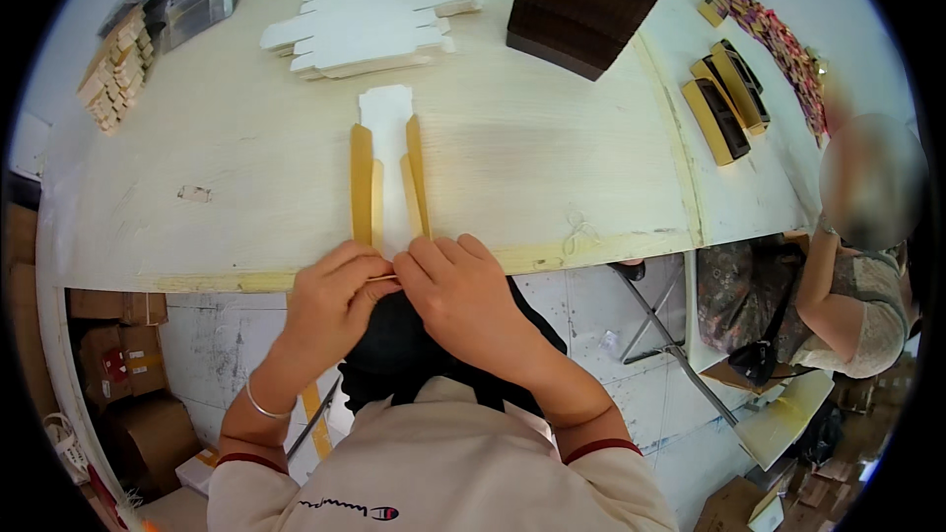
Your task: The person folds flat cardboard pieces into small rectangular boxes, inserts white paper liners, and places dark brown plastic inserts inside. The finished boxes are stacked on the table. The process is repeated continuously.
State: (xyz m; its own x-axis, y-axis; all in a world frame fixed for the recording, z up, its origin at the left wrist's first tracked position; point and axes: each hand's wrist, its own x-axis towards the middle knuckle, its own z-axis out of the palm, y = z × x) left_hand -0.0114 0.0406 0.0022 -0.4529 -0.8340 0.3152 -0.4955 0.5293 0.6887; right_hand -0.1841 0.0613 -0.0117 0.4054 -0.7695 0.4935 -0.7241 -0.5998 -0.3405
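While the left hand [335, 298] and right hand [461, 284] pinch together on the near end of the carton [390, 153], which lies straight ahead of the grip on the table [552, 177], uneven finger pressure could crease that end or skew the gold sides [362, 182] just beyond

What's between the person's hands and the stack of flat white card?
Head view: a partly folded carton, its near end held by the left hand and right hand.
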